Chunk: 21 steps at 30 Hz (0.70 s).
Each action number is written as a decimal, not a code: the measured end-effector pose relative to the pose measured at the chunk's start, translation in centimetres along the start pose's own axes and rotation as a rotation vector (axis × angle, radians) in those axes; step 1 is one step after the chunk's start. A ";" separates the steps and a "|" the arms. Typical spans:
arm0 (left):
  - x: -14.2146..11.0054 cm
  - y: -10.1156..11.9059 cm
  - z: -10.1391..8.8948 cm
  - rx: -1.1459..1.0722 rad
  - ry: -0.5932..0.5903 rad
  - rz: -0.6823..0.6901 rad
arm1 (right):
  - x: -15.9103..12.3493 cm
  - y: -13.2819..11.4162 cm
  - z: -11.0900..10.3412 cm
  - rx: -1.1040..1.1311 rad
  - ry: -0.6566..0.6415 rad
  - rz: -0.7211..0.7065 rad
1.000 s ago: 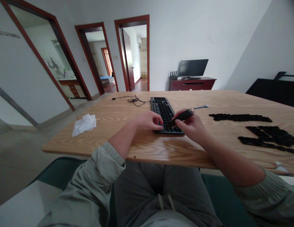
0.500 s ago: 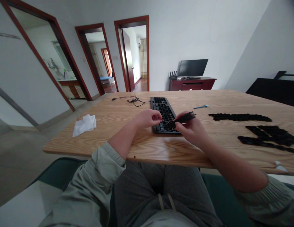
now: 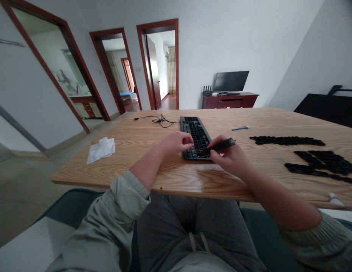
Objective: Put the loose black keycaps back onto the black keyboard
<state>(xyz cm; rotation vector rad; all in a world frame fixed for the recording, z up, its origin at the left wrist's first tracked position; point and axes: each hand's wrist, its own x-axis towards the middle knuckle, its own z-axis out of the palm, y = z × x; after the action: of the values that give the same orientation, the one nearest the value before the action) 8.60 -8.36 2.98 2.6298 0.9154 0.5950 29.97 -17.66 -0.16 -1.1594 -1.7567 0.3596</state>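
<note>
A black keyboard point(image 3: 196, 134) lies lengthwise on the wooden table point(image 3: 153, 166), running away from me. My left hand point(image 3: 176, 142) rests at its near left edge with fingers curled, thumb and fingertip pinched together; anything between them is too small to name. My right hand point(image 3: 228, 156) is at the near right corner, closed on a long black key piece point(image 3: 219, 145) that it holds slanted over the keys.
Rows of loose black keycaps point(image 3: 320, 158) lie on the table to the right. A blue tool point(image 3: 240, 128) sits beyond them, a crumpled white tissue point(image 3: 101, 149) at the left, the keyboard cable point(image 3: 160, 120) at the back. My lap is under the table's near edge.
Both hands lifted slightly off the keyboard's near end. The right hand lowered the long black piece a little. The keyboard's near end looks shifted back a little.
</note>
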 end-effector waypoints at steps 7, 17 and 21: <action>0.0 -0.2 0.0 -0.024 -0.011 -0.007 | -0.5 0.0 0.0 -0.080 -0.008 -0.066; -0.1 0.0 -0.2 -0.036 -0.061 -0.034 | -1.3 0.4 0.7 0.051 -0.087 -0.067; -0.1 0.2 -0.2 -0.043 -0.084 -0.033 | -2.0 1.2 -0.1 0.021 -0.051 -0.030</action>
<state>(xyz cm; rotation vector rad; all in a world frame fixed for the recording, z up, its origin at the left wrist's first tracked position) 8.55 -8.60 3.19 2.5759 0.9082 0.4865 30.88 -18.73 -2.02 -1.1165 -1.8087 0.3912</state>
